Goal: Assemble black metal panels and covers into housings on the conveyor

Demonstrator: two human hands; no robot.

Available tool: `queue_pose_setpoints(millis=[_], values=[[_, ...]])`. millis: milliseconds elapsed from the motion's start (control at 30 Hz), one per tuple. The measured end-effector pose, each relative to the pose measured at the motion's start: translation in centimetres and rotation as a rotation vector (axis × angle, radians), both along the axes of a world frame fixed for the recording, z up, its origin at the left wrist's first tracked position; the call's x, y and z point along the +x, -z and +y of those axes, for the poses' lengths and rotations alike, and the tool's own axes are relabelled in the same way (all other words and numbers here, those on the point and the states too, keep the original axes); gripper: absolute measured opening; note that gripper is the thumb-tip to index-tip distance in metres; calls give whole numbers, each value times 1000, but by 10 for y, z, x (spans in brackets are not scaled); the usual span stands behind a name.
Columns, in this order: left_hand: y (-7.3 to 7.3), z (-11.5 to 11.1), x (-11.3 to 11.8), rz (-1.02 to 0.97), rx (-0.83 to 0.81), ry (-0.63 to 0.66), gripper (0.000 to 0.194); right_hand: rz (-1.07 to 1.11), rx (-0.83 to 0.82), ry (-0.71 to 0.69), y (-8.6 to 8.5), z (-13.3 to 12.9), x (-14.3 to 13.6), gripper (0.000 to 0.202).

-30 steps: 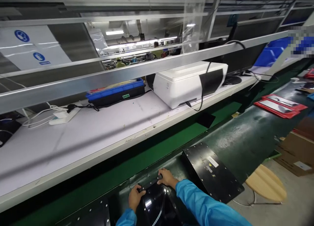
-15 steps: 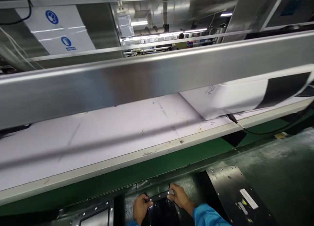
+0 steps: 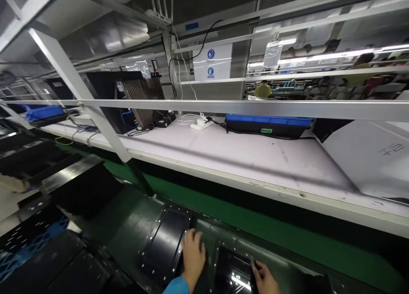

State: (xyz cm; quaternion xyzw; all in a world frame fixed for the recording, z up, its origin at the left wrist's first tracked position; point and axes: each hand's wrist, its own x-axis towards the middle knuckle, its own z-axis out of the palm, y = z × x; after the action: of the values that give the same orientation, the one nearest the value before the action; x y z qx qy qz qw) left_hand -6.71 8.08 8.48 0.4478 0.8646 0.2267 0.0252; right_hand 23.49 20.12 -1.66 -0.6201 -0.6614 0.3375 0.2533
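While the head view shows both hands low over the dark green work surface [image 3: 128, 217], the right hand [image 3: 266, 281] pinches the upper right edge of a glossy black panel with dotted borders [image 3: 225, 266], thumb and fingers nearly closed; the edge grip probably steadies it and spares the shiny face. The left hand [image 3: 193, 257] is half open, its fingers loosely spread beside the right edge of a smooth black panel with pale studs [image 3: 166, 238]; whether it touches that edge, one cannot tell. Both panels lie side by side with a gap, which seems to leave room for a hand between them.

Half a second earlier, both hands hold the glossy panel's far edge; now only the right does. The view has swung left, bringing in the blue-rimmed black tray [image 3: 268, 125], while the labelled panel is out of sight.
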Motion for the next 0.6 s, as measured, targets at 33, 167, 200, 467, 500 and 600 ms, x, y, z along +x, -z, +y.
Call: queue_pose_setpoints(millis=[33,167,200,467,500,600], values=[[-2,-19,-14,66,-50,-104,56,3,-16,23,0,-12,3,54],[6,-66,-59,183,-360,-268,93,94,-105,-32,1,-58,-3,55],[10,-71,-62,222,-393,-247,90,138,-132,-49,1,-67,-10,55],[-17,-98,-57,110,-333,-75,73,320,-269,-199,-16,-102,-69,48],[-28,-104,-64,35,-313,-76,69,326,-277,-238,-23,-106,-74,48],[-54,-114,-83,-285,-107,-40,47,431,-274,-287,-47,-120,-88,54]])
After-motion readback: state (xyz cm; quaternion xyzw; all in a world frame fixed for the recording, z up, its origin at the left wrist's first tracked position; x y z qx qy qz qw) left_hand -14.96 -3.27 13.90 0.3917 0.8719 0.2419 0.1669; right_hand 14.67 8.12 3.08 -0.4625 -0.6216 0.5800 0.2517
